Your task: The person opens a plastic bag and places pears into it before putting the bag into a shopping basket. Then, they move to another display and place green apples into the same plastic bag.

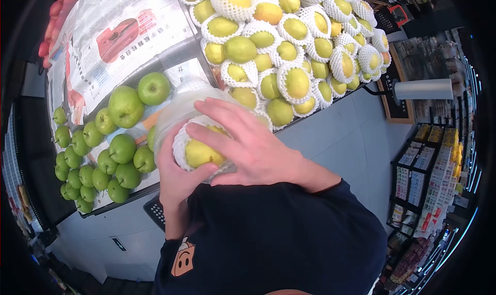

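Note:
My two hands hold one yellow pear (199, 151) wrapped in a white foam net, close in front of my chest. My left hand (175, 176) cups it from below and the left, thumb curled under it. My right hand (253, 145) lies over its right side with fingers spread across the net. A thin clear plastic bag (178, 109) bulges around and above the pear. Behind it is the pile of netted yellow pears (289, 42) on the display stand.
Green apples (111, 145) lie on newspaper (124, 36) to the left of the pears. A roll of plastic bags (423, 89) sticks out at the right. Shelves with small goods (429, 191) stand at the far right, across a grey floor.

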{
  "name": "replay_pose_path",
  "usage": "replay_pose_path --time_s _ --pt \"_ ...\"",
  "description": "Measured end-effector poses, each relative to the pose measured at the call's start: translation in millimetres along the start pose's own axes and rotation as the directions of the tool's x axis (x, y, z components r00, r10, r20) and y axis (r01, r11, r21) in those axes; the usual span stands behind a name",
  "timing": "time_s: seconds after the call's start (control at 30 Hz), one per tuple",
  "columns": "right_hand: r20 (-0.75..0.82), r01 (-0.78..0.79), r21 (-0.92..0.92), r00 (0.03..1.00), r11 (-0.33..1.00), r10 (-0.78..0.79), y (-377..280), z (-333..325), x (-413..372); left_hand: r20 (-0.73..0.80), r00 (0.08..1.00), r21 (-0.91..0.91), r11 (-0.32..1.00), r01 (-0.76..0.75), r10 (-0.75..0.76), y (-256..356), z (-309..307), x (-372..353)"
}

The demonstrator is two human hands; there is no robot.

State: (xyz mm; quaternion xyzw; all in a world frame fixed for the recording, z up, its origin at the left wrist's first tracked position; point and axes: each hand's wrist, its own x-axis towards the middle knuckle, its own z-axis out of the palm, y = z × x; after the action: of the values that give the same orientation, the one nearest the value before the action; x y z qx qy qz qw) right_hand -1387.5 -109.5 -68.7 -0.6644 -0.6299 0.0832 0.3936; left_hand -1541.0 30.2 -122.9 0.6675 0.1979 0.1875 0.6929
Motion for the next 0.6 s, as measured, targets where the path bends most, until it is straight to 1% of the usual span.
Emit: replay_pose_path --time_s 0.03,0.13,0.17,0.23,0.27,0.33,0.37,0.43,0.5,0.53,0.6 --pt "0.049 0.042 -0.058 0.998 0.997 -0.039 -2.3 2.8 2.2 0.011 1.000 0.080 0.996 -0.024 0.023 2.5 0.8 1.1" --pt "0.046 0.043 0.001 0.998 0.999 -0.043 3.0 11.6 0.0 0.014 0.998 0.220 0.973 -0.065 0.063 12.6 6.1 4.2" --pt "0.042 0.049 0.025 0.998 0.999 -0.050 4.5 10.2 -0.8 -0.008 0.999 0.070 0.997 -0.045 0.045 15.0 9.4 3.5" --pt "-0.066 0.051 0.115 0.997 0.992 -0.044 9.7 6.6 -4.8 -0.042 0.999 -0.230 0.973 -0.002 -0.007 19.4 15.4 -0.4" --pt "-0.118 0.057 0.160 0.992 0.985 -0.038 12.4 3.9 -6.4 -0.002 1.000 -0.206 0.978 0.024 -0.025 21.1 12.8 -1.4" --pt "-0.261 0.039 0.120 0.965 0.992 -0.007 20.9 -10.7 -11.6 0.072 0.995 -0.153 0.985 0.077 -0.066 21.5 1.0 -3.0" --pt "-0.331 0.029 0.100 0.944 0.995 0.006 26.8 -21.1 -15.0 0.085 0.996 -0.124 0.991 0.041 -0.031 19.3 -0.9 -3.4" --pt "-0.477 -0.058 -0.040 0.878 0.998 0.032 42.8 -45.0 -23.4 0.113 0.993 -0.067 0.997 -0.034 0.041 13.7 -3.6 -3.8" --pt "-0.601 -0.248 -0.016 0.777 0.969 0.189 65.6 -62.9 -40.2 0.127 0.992 0.011 1.000 0.002 -0.003 9.4 -7.6 -7.7" --pt "-0.645 -0.330 -0.045 0.731 0.943 0.225 78.9 -70.5 -49.2 0.132 0.991 0.050 0.999 0.021 -0.027 8.2 -8.3 -9.0" --pt "-0.726 -0.484 -0.087 0.630 0.871 0.278 106.2 -83.3 -67.1 0.126 0.992 0.063 0.998 0.011 -0.019 9.1 -6.0 -9.2"
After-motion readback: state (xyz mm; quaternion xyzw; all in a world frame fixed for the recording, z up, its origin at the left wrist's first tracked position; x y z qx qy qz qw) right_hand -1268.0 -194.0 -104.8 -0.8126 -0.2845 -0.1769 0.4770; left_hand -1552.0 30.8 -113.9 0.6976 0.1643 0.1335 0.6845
